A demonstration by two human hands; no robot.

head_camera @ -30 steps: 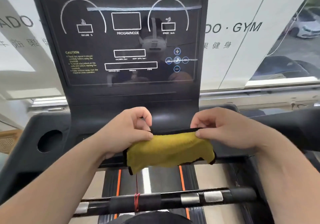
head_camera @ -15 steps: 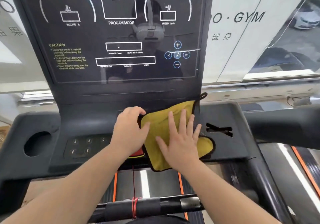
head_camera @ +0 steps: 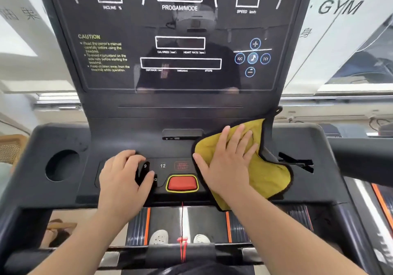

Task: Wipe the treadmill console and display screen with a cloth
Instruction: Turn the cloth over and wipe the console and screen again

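A yellow cloth (head_camera: 268, 175) with a black edge lies spread on the right half of the black treadmill console (head_camera: 314, 189). My right hand (head_camera: 229, 160) presses flat on the cloth, fingers straight and pointing up towards the screen. My left hand (head_camera: 123, 177) rests on the console's button panel at the left, fingers loosely bent, holding nothing. The dark display screen (head_camera: 178, 41) rises behind the console, showing white outlines, a caution text and a reflection.
A red stop button (head_camera: 182, 183) sits mid-console between my hands. A round cup holder (head_camera: 62, 165) is at the far left. A slot (head_camera: 297, 164) lies right of the cloth. The front handlebar (head_camera: 180, 253) and belt are below.
The cloth went from being held up in both hands to lying on the console. My right hand slid it rightward; my left hand let go and moved left onto the buttons.
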